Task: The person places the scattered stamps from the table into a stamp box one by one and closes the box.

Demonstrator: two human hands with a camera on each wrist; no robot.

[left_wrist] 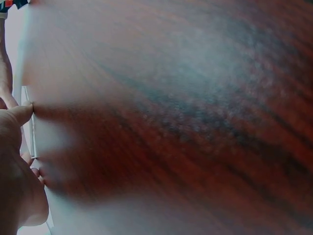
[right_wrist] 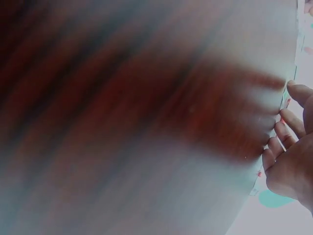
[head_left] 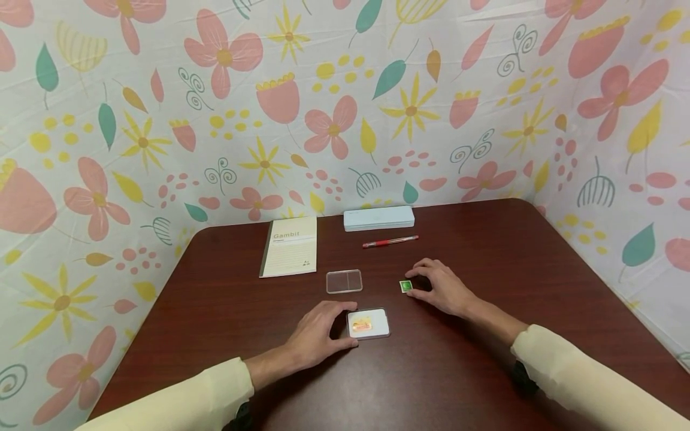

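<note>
On the near part of the table my left hand [head_left: 318, 332] holds a clear plastic case [head_left: 380, 337] by its left end, index finger at the upper edge and thumb at the lower. Inside lies a white card [head_left: 380, 322] with an orange and yellow sticker. In the left wrist view the thumb [left_wrist: 22, 113] shows at the case's thin edge. To the right, my right hand [head_left: 444, 287] has thumb and index finger spread around a small green square with a white border [head_left: 406, 286]. Its thumb tip is at the lower right corner; the index fingertip lies just above the upper edge.
A clear rectangular lid [head_left: 338, 282] lies beyond the left hand. Farther back are a notebook [head_left: 291, 248] marked Gambit, a red pen [head_left: 390, 242] and a light blue pencil box [head_left: 379, 219]. Flowered cloth [head_left: 334, 72] hangs behind the dark wooden table [head_left: 226, 287].
</note>
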